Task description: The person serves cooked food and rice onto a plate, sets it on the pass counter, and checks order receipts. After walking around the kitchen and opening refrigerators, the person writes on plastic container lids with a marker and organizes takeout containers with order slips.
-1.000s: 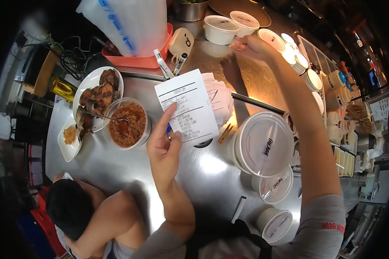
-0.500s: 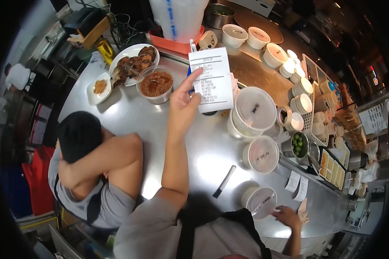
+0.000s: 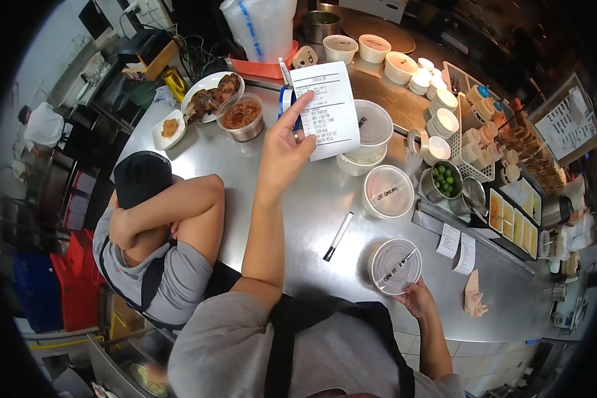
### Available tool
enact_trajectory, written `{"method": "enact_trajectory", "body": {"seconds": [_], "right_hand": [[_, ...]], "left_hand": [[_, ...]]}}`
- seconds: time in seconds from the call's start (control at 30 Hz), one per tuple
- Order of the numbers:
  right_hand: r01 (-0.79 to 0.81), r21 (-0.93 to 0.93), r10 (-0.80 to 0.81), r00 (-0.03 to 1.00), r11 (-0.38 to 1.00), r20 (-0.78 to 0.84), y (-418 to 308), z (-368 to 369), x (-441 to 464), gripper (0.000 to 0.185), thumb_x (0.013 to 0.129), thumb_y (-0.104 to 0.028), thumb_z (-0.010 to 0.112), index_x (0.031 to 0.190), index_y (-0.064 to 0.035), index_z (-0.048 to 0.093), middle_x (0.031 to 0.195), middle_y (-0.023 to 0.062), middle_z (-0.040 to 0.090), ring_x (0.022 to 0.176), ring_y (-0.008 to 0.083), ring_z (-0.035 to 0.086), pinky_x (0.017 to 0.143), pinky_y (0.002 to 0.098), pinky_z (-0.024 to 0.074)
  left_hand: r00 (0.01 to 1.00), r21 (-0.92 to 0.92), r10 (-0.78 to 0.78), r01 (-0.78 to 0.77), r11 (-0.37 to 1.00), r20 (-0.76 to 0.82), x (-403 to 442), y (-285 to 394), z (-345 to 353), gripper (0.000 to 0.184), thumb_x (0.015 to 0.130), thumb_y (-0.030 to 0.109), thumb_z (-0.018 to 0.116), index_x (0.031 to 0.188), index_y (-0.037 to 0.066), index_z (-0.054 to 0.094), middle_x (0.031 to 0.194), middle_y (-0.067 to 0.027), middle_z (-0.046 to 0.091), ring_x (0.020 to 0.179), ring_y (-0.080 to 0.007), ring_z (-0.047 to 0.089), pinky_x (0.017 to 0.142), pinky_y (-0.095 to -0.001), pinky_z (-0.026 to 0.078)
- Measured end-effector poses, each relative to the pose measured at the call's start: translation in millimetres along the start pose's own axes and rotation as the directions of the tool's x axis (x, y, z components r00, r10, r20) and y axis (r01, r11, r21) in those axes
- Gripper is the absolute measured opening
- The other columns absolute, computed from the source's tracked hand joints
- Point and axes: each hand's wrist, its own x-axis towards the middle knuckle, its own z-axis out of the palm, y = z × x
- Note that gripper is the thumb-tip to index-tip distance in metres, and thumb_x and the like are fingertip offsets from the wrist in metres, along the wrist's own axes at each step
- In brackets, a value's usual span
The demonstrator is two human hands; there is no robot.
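My left hand (image 3: pixel 286 142) is raised over the counter and holds a printed receipt (image 3: pixel 330 118), the index finger stretched along its left edge. My right hand (image 3: pixel 418 298) grips the near edge of a round tub (image 3: pixel 396 265) with a clear lid and black handwriting. A second tub (image 3: pixel 387 191) with a written lid stands beyond it. Farther back, partly behind the receipt, are stacked lidded tubs (image 3: pixel 373 129). A black-and-white marker (image 3: pixel 338 236) lies on the counter left of the nearest tub.
Another person (image 3: pixel 162 232) leans at the left with folded arms. On the steel counter (image 3: pixel 298 245) are a tub of reddish-brown food (image 3: pixel 241 119), a plate of meat (image 3: pixel 212 89) and a small dish (image 3: pixel 170 132). Limes (image 3: pixel 442 178), receipts (image 3: pixel 466 255) and a crumpled cloth (image 3: pixel 473 295) are at right.
The view has shifted. My right hand has come further under the edge of the nearest tub, which is turned so its writing faces differently. My left hand still holds the receipt, now slightly tilted.
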Motion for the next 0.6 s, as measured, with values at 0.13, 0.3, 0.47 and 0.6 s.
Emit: {"method": "enact_trajectory", "body": {"seconds": [0.13, 0.3, 0.47, 0.6], "right_hand": [[-0.021, 0.057, 0.021, 1.000, 0.998, 0.002, -28.8, 20.8, -15.1, 0.067, 0.063, 0.004, 0.044, 0.127, -0.0053, 0.029, 0.112, 0.0179, 0.048, 0.090, 0.0302, 0.059, 0.069, 0.0386, 0.0562], [0.011, -0.061, -0.007, 0.998, 0.998, 0.059, -114.4, 46.1, -42.9, 0.060, 0.061, 0.001, 0.046, 0.121, 0.0028, 0.037, 0.107, 0.0198, 0.052, 0.088, 0.0310, 0.060, 0.065, 0.0415, 0.0571], [0.364, -0.132, -0.367, 0.930, 0.922, -0.005, -232.2, 119.9, -13.3, 0.057, 0.066, 0.002, 0.043, 0.122, 0.0012, 0.034, 0.113, 0.0186, 0.048, 0.099, 0.0284, 0.055, 0.079, 0.0408, 0.0526], [0.490, -0.014, -0.485, 0.867, 0.872, 0.117, -311.9, 167.0, 96.6, 0.044, 0.069, 0.004, 0.045, 0.112, 0.0090, 0.037, 0.119, 0.0207, 0.043, 0.111, 0.0317, 0.045, 0.097, 0.0453, 0.0390]], "left_hand": [[1.000, 0.029, -0.018, 0.018, 0.999, 0.005, 4.3, -2.0, -6.4, 0.060, 0.070, -0.016, 0.041, 0.128, 0.000, 0.039, 0.123, -0.0105, 0.043, 0.098, -0.0101, 0.050, 0.078, -0.0206, 0.042], [0.999, 0.011, -0.042, 0.043, 0.999, -0.034, 16.4, -26.2, -24.7, 0.055, 0.071, -0.016, 0.042, 0.124, -0.001, 0.044, 0.123, -0.0096, 0.044, 0.099, -0.0107, 0.049, 0.079, -0.0206, 0.042], [0.992, -0.038, -0.109, 0.107, 0.994, -0.067, 38.9, -64.1, -45.2, 0.052, 0.072, -0.016, 0.043, 0.121, -0.002, 0.046, 0.121, -0.0095, 0.045, 0.103, -0.0112, 0.048, 0.080, -0.0212, 0.041], [0.988, -0.090, -0.100, 0.090, 0.992, -0.116, 59.8, -91.1, -63.7, 0.051, 0.073, -0.016, 0.043, 0.122, -0.003, 0.045, 0.121, -0.0098, 0.045, 0.101, -0.0110, 0.048, 0.080, -0.0204, 0.041]]}}
